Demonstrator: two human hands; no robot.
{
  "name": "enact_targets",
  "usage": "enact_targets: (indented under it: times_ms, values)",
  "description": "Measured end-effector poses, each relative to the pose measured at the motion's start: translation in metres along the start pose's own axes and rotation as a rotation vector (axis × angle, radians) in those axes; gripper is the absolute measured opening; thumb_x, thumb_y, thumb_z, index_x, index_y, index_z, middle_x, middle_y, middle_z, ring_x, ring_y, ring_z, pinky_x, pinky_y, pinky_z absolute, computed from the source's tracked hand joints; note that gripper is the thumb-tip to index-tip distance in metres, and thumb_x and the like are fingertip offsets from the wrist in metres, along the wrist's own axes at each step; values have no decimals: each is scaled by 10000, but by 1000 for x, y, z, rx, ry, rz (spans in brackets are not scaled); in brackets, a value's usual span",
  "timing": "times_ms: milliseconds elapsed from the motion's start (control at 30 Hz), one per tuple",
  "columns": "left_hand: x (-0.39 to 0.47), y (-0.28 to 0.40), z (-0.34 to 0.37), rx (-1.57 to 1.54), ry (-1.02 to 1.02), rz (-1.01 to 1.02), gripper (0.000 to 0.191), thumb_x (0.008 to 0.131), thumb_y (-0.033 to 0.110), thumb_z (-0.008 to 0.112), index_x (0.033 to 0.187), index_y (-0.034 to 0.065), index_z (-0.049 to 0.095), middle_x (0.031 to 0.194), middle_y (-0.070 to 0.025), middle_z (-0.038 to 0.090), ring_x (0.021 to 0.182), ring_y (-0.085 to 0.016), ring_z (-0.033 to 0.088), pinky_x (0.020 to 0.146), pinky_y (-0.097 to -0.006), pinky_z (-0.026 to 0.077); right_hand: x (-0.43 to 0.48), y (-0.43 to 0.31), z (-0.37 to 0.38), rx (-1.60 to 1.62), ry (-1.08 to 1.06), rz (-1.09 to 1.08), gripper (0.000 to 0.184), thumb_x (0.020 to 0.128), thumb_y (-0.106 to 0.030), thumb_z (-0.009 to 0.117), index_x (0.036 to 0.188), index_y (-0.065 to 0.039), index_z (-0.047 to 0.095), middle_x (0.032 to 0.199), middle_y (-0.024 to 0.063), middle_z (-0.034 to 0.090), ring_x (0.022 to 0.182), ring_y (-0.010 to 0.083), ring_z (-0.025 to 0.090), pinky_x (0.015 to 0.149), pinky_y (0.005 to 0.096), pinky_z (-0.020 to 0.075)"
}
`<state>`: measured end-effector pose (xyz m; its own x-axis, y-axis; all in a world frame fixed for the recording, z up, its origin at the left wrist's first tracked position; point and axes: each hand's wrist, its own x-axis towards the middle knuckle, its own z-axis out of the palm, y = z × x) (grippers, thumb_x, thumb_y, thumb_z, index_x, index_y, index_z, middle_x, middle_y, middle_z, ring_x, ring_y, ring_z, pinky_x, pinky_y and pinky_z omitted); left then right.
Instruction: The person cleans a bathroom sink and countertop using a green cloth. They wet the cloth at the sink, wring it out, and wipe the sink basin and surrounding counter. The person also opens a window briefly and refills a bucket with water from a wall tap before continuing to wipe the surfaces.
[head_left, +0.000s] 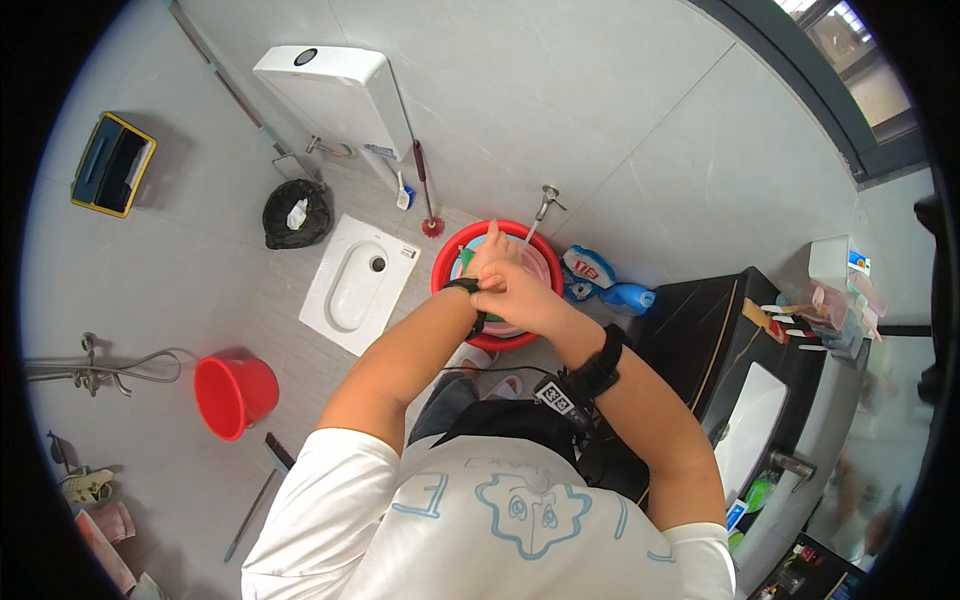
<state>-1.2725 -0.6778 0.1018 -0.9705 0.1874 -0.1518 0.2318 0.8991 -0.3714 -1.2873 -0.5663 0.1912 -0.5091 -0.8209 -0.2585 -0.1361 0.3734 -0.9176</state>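
My left hand (493, 251) is stretched over a red plastic basin (556, 259), with nothing visible in its grasp. A black wrist strap (460, 284) circles my left wrist. The fingers of my right hand (517, 296) pinch at that strap, on its inner side. Inside the red basin sit pink and light blue basins, partly covered by my hands. Something green (466, 256) shows beside my left hand; what it is cannot be made out. From the wall tap (548, 201) a thin stream of water runs into the basin.
Detergent packs (589, 271) and a blue bottle (628, 298) lie right of the basin, near the black vanity (694, 330). Leftward are a toilet brush (425, 187), squat toilet (352, 289), trash bin (298, 214) and red bucket (234, 394). A broom (259, 495) lies lower left.
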Motion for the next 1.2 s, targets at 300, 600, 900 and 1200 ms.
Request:
enact_targets:
  times_ms: [300,600,900,1200]
  values:
    - [-14,26,-13,-229,-68,0,277,784,316,562,988,145,640,1015,-80,608,990,-244,585,960,-535,316,23,21,6,-347,-187,201,412,677,-404,682,846,-28,704,1158,392,452,1166,482,370,965,474,365]
    - [-17,34,-25,-420,-118,-53,298,787,322,560,1008,138,637,1027,-82,622,993,-251,590,935,-542,338,1,1,10,-409,-217,178,322,630,-366,675,792,-90,710,1275,364,369,1211,517,319,1008,466,334]
    - [-12,10,-29,-1187,171,-616,255,743,219,656,947,72,614,952,-113,643,906,-271,614,784,-421,454,-40,-2,-66,-144,-70,40,213,782,-193,616,822,14,587,727,110,607,641,177,563,589,293,440]
    - [-31,4,-158,-1477,625,-385,140,795,112,664,810,14,565,814,-54,554,817,-157,538,760,-285,436,-65,-40,-124,274,266,276,270,850,-317,601,928,-59,598,886,-6,592,850,91,528,778,276,427]
